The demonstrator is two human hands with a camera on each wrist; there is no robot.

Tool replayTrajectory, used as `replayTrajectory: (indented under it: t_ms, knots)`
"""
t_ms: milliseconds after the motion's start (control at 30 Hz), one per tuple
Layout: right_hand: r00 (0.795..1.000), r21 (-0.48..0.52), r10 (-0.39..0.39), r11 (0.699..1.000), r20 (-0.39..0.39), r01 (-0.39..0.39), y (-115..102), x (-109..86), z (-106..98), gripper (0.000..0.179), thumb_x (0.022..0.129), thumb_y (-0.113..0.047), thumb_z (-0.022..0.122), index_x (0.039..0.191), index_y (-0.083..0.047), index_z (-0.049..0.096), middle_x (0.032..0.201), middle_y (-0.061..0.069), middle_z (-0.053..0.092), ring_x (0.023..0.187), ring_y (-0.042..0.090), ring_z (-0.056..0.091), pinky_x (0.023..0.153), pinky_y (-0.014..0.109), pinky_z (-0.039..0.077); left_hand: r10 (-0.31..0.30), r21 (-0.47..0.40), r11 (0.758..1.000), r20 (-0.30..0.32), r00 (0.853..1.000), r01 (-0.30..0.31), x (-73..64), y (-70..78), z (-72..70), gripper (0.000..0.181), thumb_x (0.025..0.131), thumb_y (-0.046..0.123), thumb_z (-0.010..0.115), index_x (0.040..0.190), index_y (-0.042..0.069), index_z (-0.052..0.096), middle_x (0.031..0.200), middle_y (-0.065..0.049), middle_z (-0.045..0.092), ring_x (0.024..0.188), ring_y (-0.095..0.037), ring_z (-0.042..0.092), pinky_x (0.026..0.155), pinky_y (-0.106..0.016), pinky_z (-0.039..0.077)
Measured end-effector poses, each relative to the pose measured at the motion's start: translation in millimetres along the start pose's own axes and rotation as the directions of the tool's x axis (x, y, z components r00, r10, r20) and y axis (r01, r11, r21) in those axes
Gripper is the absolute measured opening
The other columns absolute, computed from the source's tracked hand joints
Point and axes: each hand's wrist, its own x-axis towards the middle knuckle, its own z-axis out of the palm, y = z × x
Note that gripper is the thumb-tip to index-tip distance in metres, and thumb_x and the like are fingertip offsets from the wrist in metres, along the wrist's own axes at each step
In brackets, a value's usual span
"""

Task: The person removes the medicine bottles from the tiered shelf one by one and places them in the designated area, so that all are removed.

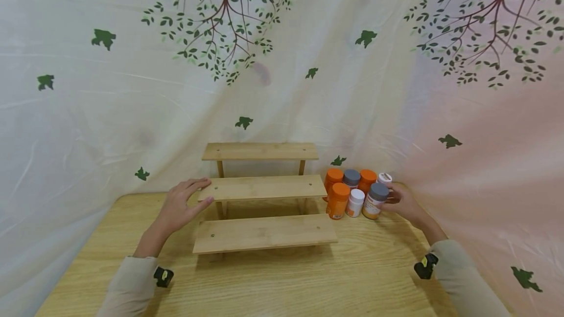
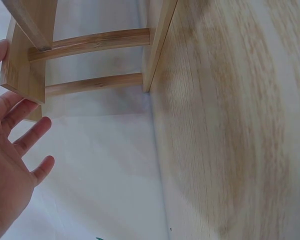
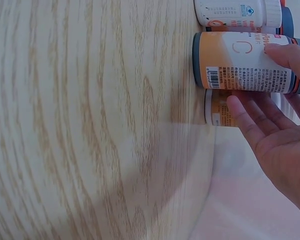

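A three-tier wooden step shelf [image 1: 264, 231] stands on the table. My left hand [image 1: 180, 204] holds the left end of its middle board [image 2: 27, 75], thumb at one edge and fingertips at the other; the ring and little fingers are off the wood. My right hand [image 1: 403, 202] grips a grey-capped pill bottle [image 1: 373, 202] with an orange and white label marked C [image 3: 240, 62], the thumb across its label and the fingers on the far side. The bottle stands upright at the front right of a cluster of bottles.
Beside the shelf's right end are orange bottles [image 1: 337, 202], a white bottle [image 1: 355, 203], another grey-capped bottle [image 1: 351, 177] and a white-lidded one [image 1: 385, 178]. A printed curtain [image 1: 273, 101] hangs behind the wooden table [image 1: 282, 283] and along its right side.
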Motion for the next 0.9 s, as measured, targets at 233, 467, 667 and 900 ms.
replayTrajectory:
  t_ms: [233,467,667,900]
  knots:
    - [1.0,-0.015,0.003,1.0,0.014,-0.003,-3.2,-1.3,-0.6,0.063,0.089,-0.007,0.078,0.144,0.006,0.05,0.127,0.007,0.057,0.105,0.01,0.065,0.085,0.019,0.057,-0.007,-0.003,1.0,0.009,1.0,0.007,-0.4,0.7,-0.7,0.052,0.092,0.029,0.074,0.138,0.009,0.063,0.139,-0.014,0.062,0.126,-0.041,0.055,0.102,-0.069,0.038]
    - [1.0,-0.039,0.027,0.999,0.013,-0.027,-3.4,-1.6,0.0,0.067,0.09,-0.009,0.077,0.148,0.005,0.047,0.129,0.007,0.057,0.105,0.009,0.064,0.085,0.02,0.057,-0.008,-0.008,1.0,0.009,1.0,0.008,-1.0,0.0,-0.7,0.052,0.092,0.029,0.074,0.138,0.008,0.063,0.138,-0.014,0.062,0.126,-0.042,0.055,0.102,-0.069,0.037]
    - [0.997,-0.052,0.073,0.996,0.014,-0.072,-4.6,-1.8,0.4,0.07,0.092,-0.011,0.077,0.151,0.004,0.043,0.13,0.005,0.058,0.111,0.022,0.065,0.084,0.02,0.056,0.0,-0.004,1.0,0.002,1.0,0.0,-1.1,-0.5,-1.0,0.051,0.092,0.028,0.075,0.138,0.008,0.064,0.138,-0.014,0.063,0.125,-0.04,0.055,0.102,-0.068,0.039]
    - [0.997,-0.068,0.078,0.995,0.025,-0.077,-8.2,-1.4,1.2,0.069,0.093,-0.012,0.075,0.151,0.005,0.042,0.139,0.029,0.052,0.118,0.047,0.06,0.084,0.019,0.055,0.002,-0.004,1.0,0.0,1.0,-0.002,-0.1,-1.2,-0.7,0.051,0.092,0.028,0.075,0.138,0.008,0.064,0.138,-0.015,0.063,0.125,-0.041,0.055,0.102,-0.068,0.038]
